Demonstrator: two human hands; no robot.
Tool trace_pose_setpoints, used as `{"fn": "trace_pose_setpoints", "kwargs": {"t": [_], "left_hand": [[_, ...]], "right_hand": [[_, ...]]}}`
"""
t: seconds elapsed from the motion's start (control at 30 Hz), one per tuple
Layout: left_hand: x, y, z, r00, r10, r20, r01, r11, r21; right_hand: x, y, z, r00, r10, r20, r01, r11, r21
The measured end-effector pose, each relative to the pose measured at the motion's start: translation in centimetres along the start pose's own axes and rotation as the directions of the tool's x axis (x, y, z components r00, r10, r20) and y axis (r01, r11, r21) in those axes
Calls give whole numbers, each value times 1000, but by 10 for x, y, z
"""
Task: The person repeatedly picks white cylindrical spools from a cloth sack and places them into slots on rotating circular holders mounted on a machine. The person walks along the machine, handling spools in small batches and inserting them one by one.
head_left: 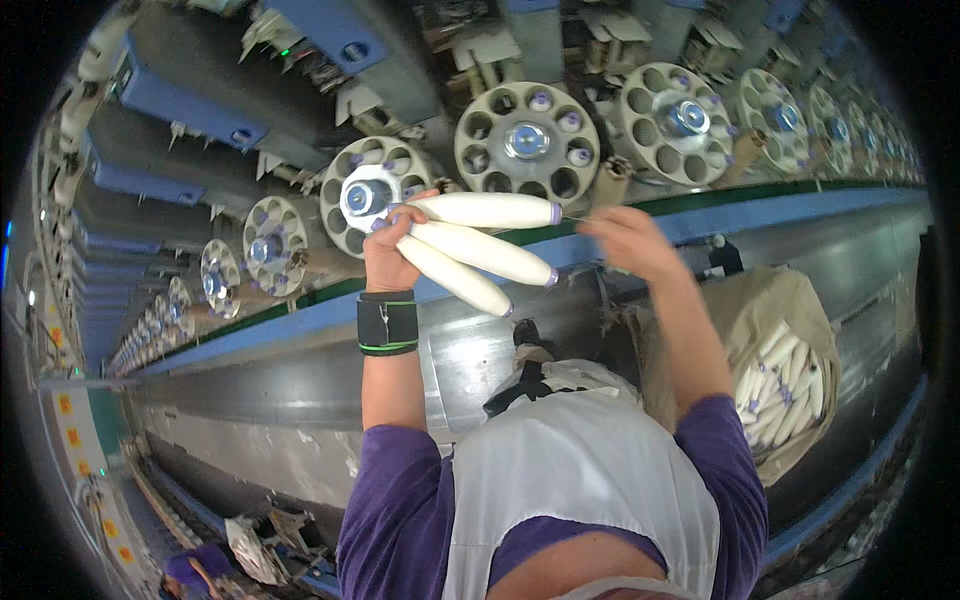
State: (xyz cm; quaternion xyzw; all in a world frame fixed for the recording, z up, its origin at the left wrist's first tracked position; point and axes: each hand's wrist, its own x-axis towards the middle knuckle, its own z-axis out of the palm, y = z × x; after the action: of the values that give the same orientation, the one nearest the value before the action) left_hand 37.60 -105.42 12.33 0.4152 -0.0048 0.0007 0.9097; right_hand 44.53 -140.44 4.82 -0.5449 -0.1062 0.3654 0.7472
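My left hand (393, 248) is closed around the purple-ended bases of three yarn bobbins, fanned out to the right. The upper bobbin (480, 210) lies almost level, the middle bobbin (485, 252) slants down, and the lowest bobbin (455, 275) tilts most. All are wound with white yarn and have purple tips. Just right of the upper bobbin's tip, my right hand (630, 240) has its fingers pinched together, slightly blurred. A thin thread seems to run from that tip to the fingers. Behind my left hand is a round magazine (345, 222) with open pockets.
More round magazines (527, 140) line the machine, some pockets holding purple-tipped bobbins. A blue rail (790, 207) runs below them. At my right a beige cloth sack (780, 300) holds many white bobbins (785, 390). Another person (200, 565) is at the lower left.
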Motion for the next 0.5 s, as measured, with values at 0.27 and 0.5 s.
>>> {"fn": "trace_pose_setpoints", "kwargs": {"t": [0.27, 0.5], "left_hand": [[-64, 81, -72, 977, 151, -148, -112, 964, 241], [-45, 78, -80, 998, 32, -59, -28, 998, 65]], "right_hand": [[-278, -20, -253, -17, 145, -989, 249, 959, 136], [0, -35, -8, 809, -300, -505, 5, 864, -504]]}}
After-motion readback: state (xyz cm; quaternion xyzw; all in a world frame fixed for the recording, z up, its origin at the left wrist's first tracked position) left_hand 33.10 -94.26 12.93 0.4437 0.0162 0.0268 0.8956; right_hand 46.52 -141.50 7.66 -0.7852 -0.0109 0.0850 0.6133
